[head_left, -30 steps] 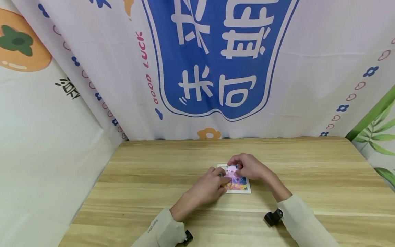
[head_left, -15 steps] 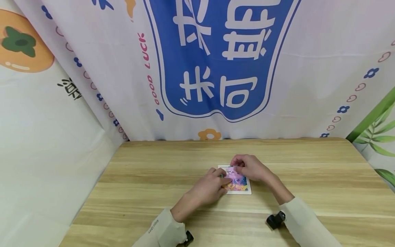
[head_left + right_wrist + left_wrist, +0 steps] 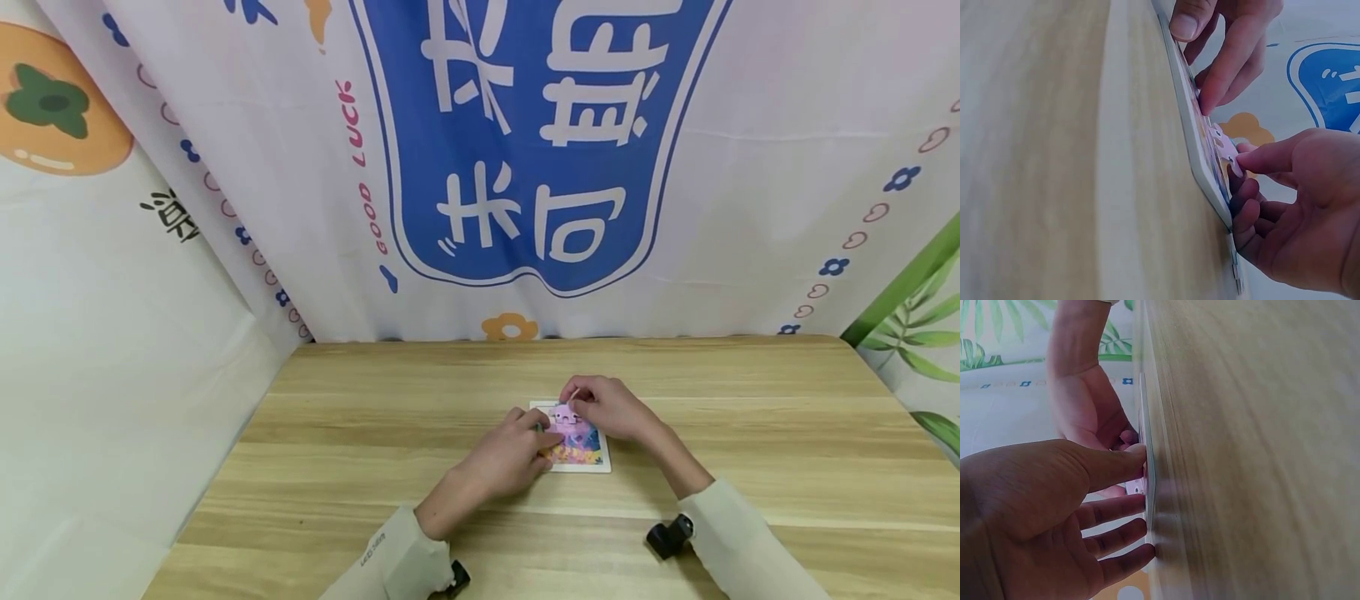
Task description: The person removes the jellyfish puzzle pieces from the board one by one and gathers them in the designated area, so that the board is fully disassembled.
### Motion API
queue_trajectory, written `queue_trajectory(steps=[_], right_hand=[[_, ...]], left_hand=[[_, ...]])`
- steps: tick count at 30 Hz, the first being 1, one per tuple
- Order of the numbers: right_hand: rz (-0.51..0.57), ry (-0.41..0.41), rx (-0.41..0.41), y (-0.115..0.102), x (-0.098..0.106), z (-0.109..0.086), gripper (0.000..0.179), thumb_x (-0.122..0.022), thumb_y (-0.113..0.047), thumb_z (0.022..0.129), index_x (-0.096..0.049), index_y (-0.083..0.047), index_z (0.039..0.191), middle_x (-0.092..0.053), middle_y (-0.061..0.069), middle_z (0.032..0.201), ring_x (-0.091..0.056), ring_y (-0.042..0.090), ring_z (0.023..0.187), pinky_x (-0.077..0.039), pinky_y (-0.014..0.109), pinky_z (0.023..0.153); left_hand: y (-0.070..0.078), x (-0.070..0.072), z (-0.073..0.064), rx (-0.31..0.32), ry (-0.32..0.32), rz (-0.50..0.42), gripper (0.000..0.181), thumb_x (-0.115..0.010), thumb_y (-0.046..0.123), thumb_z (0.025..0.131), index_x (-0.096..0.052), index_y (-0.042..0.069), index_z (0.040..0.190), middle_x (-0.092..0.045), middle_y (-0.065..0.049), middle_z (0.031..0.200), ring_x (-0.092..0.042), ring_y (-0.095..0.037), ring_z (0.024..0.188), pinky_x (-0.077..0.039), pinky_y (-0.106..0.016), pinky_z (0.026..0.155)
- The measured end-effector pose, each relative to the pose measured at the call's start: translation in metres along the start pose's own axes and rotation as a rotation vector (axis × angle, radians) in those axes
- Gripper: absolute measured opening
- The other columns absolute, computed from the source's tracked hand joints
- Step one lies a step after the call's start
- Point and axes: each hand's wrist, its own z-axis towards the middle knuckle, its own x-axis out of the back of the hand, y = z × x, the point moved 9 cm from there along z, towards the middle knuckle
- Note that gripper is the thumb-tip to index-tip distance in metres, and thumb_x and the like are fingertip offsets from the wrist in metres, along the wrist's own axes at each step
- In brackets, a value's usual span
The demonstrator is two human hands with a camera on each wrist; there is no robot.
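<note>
A small jigsaw puzzle [image 3: 588, 457] with a pink figure and yellow flowers lies in a white-rimmed board on the table. My right hand [image 3: 611, 406] is over its far right corner. Thumb and fingers pinch a pink puzzle piece [image 3: 1227, 150], which stands tilted up from the board in the right wrist view. My left hand [image 3: 504, 450] rests at the board's left side, its extended fingertips pressing on the puzzle and its edge. In the left wrist view the left thumb [image 3: 1124, 464] touches the puzzle face. The puzzle's left part is hidden under the left fingers.
The wood-grain table [image 3: 360, 425] stretches out around the board. A printed curtain [image 3: 750, 208] hangs along its far edge, and a pale cloth [image 3: 112, 333] on the left. Thin flat pieces [image 3: 1235, 265] lie past the board's edge in the right wrist view.
The right fingers have shifted slightly over the far right corner, and the pink piece is now tilted up in them. The left hand stays in place on the board.
</note>
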Motion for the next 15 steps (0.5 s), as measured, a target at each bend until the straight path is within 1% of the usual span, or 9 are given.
queue_trajectory(steps=[8, 15], right_hand=[[0.054, 0.000, -0.024, 0.001, 0.003, -0.001, 0.016, -0.061, -0.007, 0.103, -0.075, -0.011, 0.108, -0.071, 0.007, 0.102, -0.059, 0.020, 0.093, -0.047, 0.033, 0.084], [0.058, 0.019, -0.071, 0.007, 0.015, -0.008, 0.017, -0.060, -0.011, 0.105, -0.076, -0.013, 0.109, -0.071, 0.007, 0.107, -0.059, 0.022, 0.098, -0.048, 0.035, 0.087]], left_hand=[[0.000, 0.000, -0.001, -0.001, 0.002, -0.004, 0.039, -0.072, 0.028, 0.105, -0.071, 0.021, 0.143, -0.064, -0.003, 0.142, -0.058, -0.019, 0.122, -0.057, -0.031, 0.101], [0.001, 0.001, -0.002, -0.011, 0.005, 0.005, 0.039, -0.071, 0.027, 0.105, -0.071, 0.020, 0.144, -0.064, -0.003, 0.142, -0.058, -0.019, 0.121, -0.056, -0.030, 0.101]])
